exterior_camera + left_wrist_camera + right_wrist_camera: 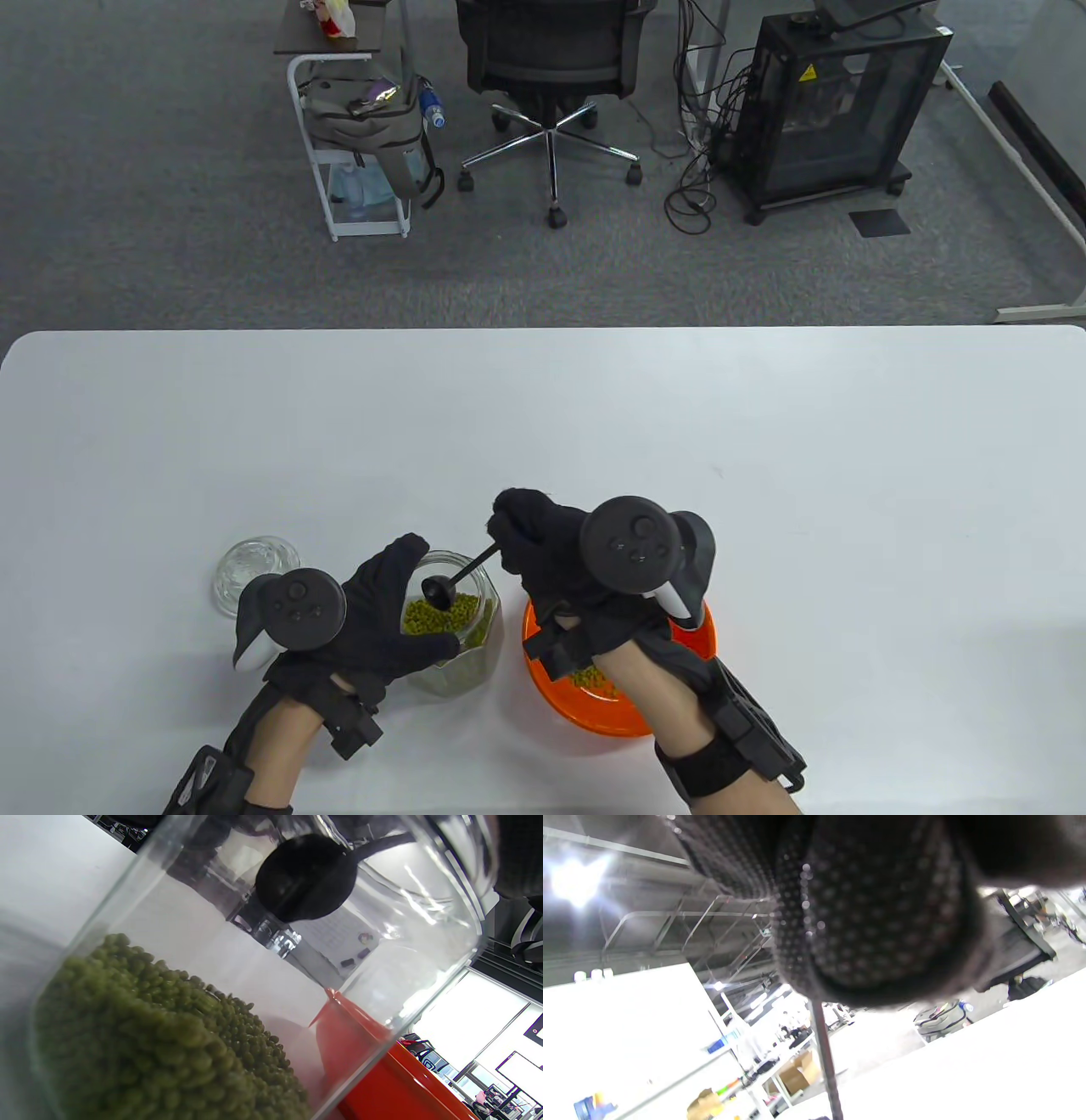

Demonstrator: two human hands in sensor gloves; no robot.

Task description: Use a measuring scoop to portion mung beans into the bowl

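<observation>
Mung beans (441, 615): small, green, dry, loosely heaped in the open glass jar (462, 658) at the table's near edge, about 7 o'clock from table centre. A few already lie in the orange bowl (594, 717), just beside the jar at its 3 o'clock.

Measuring scoop (441, 588): black, round cup poised at the jar mouth above the beans.

Grip: right hand (551, 552) pinches the handle end; left hand (386, 615) wraps the jar.

Risk: judged, an overfilled or tilted cup would spill beans crossing the rims.

Glass lid (252, 570) lies at the jar's 9 o'clock.
</observation>
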